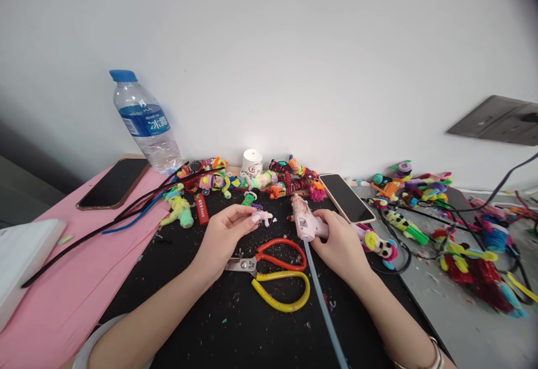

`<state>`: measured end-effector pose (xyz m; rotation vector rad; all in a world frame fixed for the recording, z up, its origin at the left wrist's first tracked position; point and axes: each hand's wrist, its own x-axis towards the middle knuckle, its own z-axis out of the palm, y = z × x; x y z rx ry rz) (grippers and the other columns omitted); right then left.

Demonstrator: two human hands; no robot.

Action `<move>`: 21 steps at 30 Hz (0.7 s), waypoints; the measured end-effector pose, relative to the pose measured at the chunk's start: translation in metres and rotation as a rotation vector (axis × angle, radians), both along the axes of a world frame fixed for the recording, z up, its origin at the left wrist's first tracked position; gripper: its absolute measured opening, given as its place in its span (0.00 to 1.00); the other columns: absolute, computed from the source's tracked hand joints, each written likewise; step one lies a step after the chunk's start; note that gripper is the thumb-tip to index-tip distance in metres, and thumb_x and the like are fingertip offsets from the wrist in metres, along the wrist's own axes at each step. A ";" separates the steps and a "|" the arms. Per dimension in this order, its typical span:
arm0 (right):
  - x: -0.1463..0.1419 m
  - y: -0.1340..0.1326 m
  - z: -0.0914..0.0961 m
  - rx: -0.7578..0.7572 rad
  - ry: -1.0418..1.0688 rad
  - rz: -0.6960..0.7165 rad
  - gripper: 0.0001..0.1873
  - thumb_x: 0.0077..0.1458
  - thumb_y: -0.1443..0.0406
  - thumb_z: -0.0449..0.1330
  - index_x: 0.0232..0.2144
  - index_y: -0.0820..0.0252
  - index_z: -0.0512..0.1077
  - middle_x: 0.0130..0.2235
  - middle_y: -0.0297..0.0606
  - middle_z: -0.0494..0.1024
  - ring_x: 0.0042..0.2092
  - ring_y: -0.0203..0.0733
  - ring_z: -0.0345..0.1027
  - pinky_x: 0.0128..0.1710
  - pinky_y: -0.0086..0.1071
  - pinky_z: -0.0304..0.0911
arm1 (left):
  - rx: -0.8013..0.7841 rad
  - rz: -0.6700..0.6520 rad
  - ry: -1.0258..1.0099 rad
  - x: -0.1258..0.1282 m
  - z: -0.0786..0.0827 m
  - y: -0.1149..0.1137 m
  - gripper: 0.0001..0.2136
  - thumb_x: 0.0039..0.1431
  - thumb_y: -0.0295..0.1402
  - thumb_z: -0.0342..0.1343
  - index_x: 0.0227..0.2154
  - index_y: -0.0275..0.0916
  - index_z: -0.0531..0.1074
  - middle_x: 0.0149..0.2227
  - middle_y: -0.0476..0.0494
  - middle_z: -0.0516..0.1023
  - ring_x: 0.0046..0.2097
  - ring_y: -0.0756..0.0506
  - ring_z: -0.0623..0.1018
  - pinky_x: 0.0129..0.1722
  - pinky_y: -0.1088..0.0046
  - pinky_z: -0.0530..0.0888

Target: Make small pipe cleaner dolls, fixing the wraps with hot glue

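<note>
My left hand [230,233] pinches a small white and pale lilac pipe-cleaner piece [264,217] between thumb and fingers. My right hand [341,244] is wrapped round the handle of a pale pink hot glue gun [306,224]. Its nozzle end points away from me, toward the wall, and looks crusted with brownish residue. A long greyish glue stick [323,301] runs out of its back toward me. Between my forearms lie scissors [281,303] with one red and one yellow handle loop; their blades reach under my left hand.
Colourful pipe-cleaner figures [218,181] line the wall and more lie on the grey surface [445,301] at right. A tilted water bottle [147,125], a paper cup [252,161], a red lighter [202,210], a dark phone [113,184] and a white-edged phone [347,198] surround the black mat [202,330].
</note>
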<state>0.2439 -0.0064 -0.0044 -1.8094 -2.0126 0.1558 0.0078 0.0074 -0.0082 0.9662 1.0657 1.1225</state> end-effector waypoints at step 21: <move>-0.011 -0.008 0.011 -0.220 0.534 0.264 0.11 0.49 0.59 0.61 0.25 0.63 0.69 0.22 0.33 0.70 0.22 0.34 0.60 0.20 0.27 0.55 | 0.046 0.001 0.097 0.000 0.003 -0.001 0.10 0.49 0.37 0.61 0.33 0.37 0.75 0.34 0.47 0.79 0.38 0.48 0.76 0.41 0.74 0.74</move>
